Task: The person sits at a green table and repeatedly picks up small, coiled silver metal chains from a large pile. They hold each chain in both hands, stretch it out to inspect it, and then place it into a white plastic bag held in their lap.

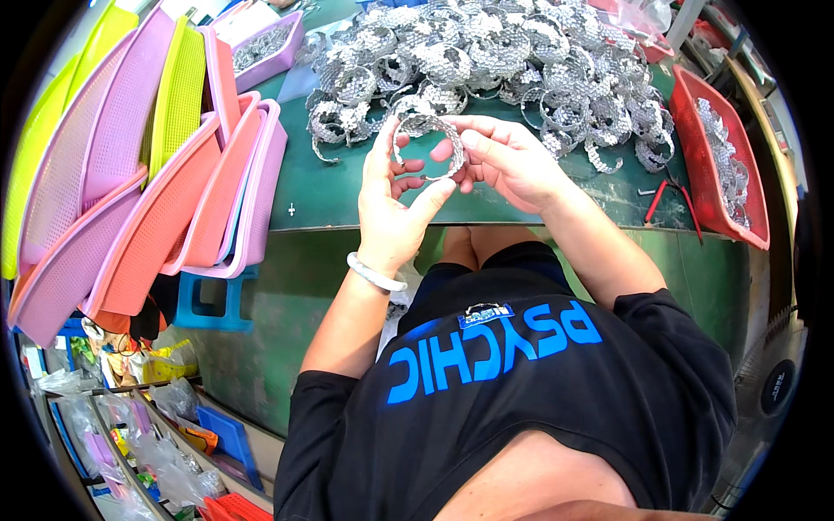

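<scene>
Between my two hands is a silver ring-shaped band (457,149) with a scaly, studded surface, bent nearly into a full circle, like a bracelet. My left hand (388,193) closes round its left side, with the thumb at the lower edge. On the right side, my right hand (512,163) pinches it between thumb and fingers. Part of the band is hidden behind the fingers. Just beyond my hands lies a large heap of similar silver curved bands (486,61), spread over the green table (339,195).
Pliers with red handles (656,201) lie near the table's right edge, beside a red basket (754,204) of silver pieces. Stacked pink, purple and green baskets (156,234) crowd the left. A purple basket (291,42) of small parts stands behind them; a blue stool (208,308) is below.
</scene>
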### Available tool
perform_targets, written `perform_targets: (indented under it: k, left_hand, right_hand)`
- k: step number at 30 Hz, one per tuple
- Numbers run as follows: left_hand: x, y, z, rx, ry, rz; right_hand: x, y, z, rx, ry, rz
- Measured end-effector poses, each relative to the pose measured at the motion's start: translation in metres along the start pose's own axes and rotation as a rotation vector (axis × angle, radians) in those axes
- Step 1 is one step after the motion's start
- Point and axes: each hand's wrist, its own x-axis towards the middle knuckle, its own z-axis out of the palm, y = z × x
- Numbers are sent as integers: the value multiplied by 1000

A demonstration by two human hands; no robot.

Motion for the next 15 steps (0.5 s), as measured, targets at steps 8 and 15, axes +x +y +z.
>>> perform_targets:
  k: [8, 15]
  left_hand:
    - [-3, 2, 3, -126, -23, -35]
    - [-3, 1, 3, -190, -46, -65]
  right_hand:
    - [-9, -2, -5, 35, -78, -41]
    - [-15, -7, -3, -6, -42, -2]
